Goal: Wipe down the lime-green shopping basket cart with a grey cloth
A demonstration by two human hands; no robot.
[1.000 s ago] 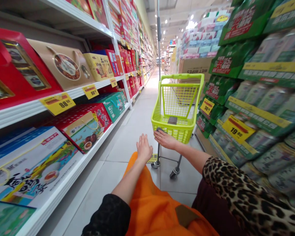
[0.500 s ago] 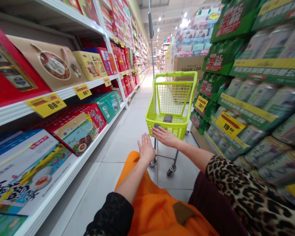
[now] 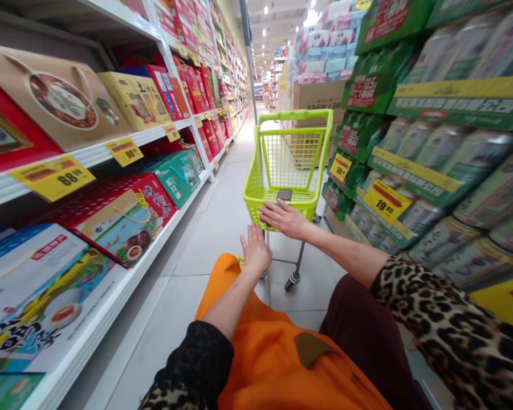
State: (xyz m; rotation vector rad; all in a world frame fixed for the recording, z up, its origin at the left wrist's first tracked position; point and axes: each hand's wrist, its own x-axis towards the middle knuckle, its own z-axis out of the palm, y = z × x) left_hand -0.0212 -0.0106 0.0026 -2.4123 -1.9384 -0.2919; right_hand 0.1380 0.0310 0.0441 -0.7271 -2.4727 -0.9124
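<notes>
A small lime-green shopping cart [image 3: 273, 188] stands in the aisle ahead of me, with a dark flat object [image 3: 284, 195] lying in its basket. My right hand [image 3: 284, 219] rests flat on the cart's near rim, fingers stretched out. My left hand [image 3: 255, 250] hovers just below and left of the cart, fingers extended and holding nothing. An orange apron [image 3: 277, 353] covers my front.
White shelves [image 3: 94, 154] on the left carry boxed gift sets with yellow price tags [image 3: 53, 176]. On the right rise stacks of green drink multipacks [image 3: 431, 159], with a tag reading 19.80. A grey pole [image 3: 248, 57] and cardboard boxes [image 3: 318, 94] stand beyond the cart. Pale tiled floor [image 3: 214, 228] runs down the aisle.
The view has shifted forward and left along the aisle. My right hand stays on the cart's rim; my left hand has drawn closer to the cart.
</notes>
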